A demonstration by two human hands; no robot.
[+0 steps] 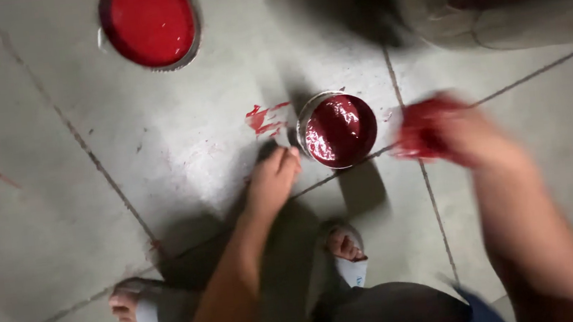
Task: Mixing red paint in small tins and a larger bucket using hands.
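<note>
Tin [339, 130] of dark red paint stands open on the tiled floor [57, 206], on a grout line, the left hand [273, 180] loosely curled against its left rim. The right hand [439, 132], blurred and red-smeared, hovers just right of it, grip impossible to tell. A red lid [148, 23] lies near the floor's far edge.
</note>
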